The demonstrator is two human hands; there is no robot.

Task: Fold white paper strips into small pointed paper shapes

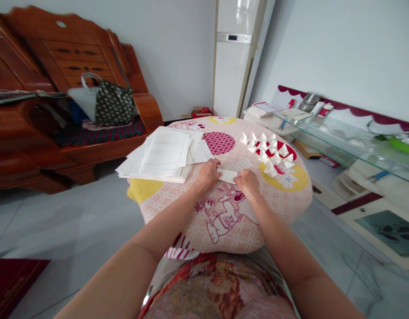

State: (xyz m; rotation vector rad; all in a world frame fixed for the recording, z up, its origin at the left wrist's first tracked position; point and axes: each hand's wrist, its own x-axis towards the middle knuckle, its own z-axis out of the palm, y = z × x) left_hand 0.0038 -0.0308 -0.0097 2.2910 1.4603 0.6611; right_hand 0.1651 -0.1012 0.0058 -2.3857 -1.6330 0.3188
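A folded strip of white paper (228, 176) lies on the cloth-covered round table (198, 230), stretched between my hands. My left hand (209, 172) pinches its left end, the fingers curled over the edge. At the right end, my right hand (247, 180) grips the paper with its fingers closed. Left of my hands is a thick stack of white paper sheets (164, 153), some with faint print. Several small pointed folded-paper pieces (271, 169) stand in rows to the right, beyond my right hand.
A wooden bench (91, 48) with a patterned bag (114, 104) stands at the left. To the right runs a glass-topped cabinet (353, 155) holding papers and containers. A tall white appliance (233, 66) is behind the table.
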